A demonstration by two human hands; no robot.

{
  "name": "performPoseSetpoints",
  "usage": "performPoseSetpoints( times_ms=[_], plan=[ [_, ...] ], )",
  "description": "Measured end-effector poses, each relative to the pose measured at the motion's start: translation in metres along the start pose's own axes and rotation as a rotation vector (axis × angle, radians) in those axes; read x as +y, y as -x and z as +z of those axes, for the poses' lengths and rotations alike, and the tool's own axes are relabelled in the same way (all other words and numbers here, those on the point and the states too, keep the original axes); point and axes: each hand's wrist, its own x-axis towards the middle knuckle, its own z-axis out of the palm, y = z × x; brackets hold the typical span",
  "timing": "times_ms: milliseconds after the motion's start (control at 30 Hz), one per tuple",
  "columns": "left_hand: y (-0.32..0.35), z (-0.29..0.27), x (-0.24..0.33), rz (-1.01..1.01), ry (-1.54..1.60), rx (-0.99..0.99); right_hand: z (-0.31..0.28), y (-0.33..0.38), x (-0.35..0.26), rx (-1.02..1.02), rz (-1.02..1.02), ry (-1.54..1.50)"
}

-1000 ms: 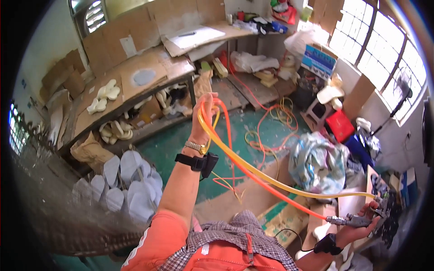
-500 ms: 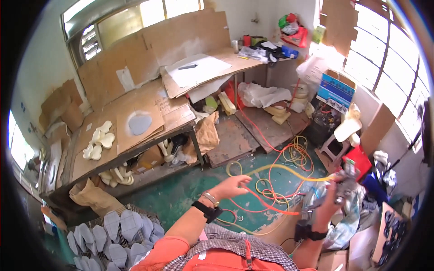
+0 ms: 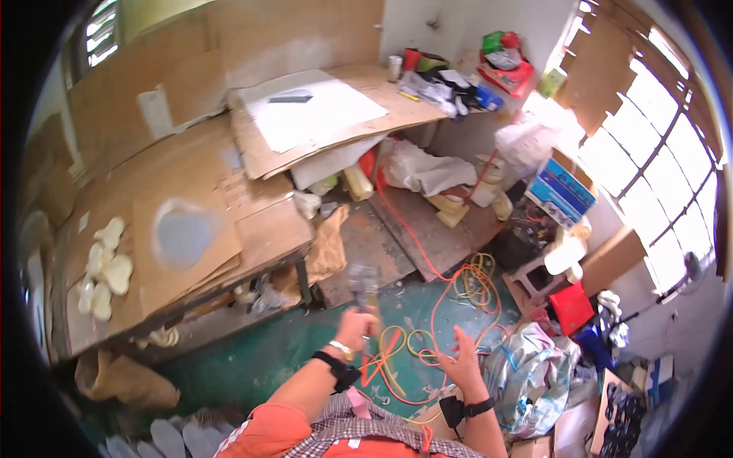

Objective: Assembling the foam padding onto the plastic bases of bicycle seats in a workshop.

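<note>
My left hand [image 3: 356,328] is closed round a metallic grey spray gun [image 3: 364,281], which is smeared by motion. A yellow hose [image 3: 388,365] runs down from below that hand toward the floor. To the right, my right hand [image 3: 461,363] holds nothing, its fingers apart, above the red and yellow hoses [image 3: 437,320] looped on the green floor. Left of the gun stands a low table covered with cardboard [image 3: 221,263], bearing a blurred grey patch [image 3: 185,233]. Several cream, rounded shapes [image 3: 107,267] lie at its left end.
A higher table with a white sheet [image 3: 321,111] stands at the back. Grey oval pieces [image 3: 169,439] and a brown paper bag [image 3: 126,379] are at lower left. Plastic sacks [image 3: 534,374], a red item [image 3: 571,307] and a stool [image 3: 534,276] crowd the right.
The spray gun has passed from my right hand to my left. My right hand has moved left and opened. The view has turned, and the tables appear farther left.
</note>
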Motion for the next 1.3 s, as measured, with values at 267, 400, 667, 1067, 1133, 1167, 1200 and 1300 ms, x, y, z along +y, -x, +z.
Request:
performPoseSetpoints(
  times_ms=[267,400,667,1067,1133,1167,1200,1300],
  plan=[
    [-0.123,-0.125,0.220,0.369,-0.167,-0.045,0.024,0.078,0.078,-0.057,0.478,0.141],
    [-0.199,-0.028,0.099,0.408,-0.714,-0.303,0.054,0.143,0.148,-0.111,0.860,-0.006],
    [-0.198,-0.037,-0.099,-0.207,-0.918,-0.509,0.084,0.368,0.142,0.275,1.479,-0.414],
    [-0.008,0.125,-0.366,-0.489,-1.269,-0.374,0.035,0.715,0.113,1.465,1.629,-0.745],
    [0.042,0.177,-0.427,-0.453,-1.352,-0.445,0.040,0.758,0.092,1.836,1.593,-0.883],
    [0.076,0.201,-0.457,-0.511,-1.376,-0.561,0.043,0.774,0.086,1.930,1.640,-0.926],
    [0.099,0.217,-0.488,-0.526,-1.389,-0.610,0.046,0.785,0.084,1.970,1.626,-0.991],
    [0.204,0.257,-0.589,-0.489,-1.602,-0.944,0.055,0.804,0.088,2.053,1.572,-1.136]
  ],
)
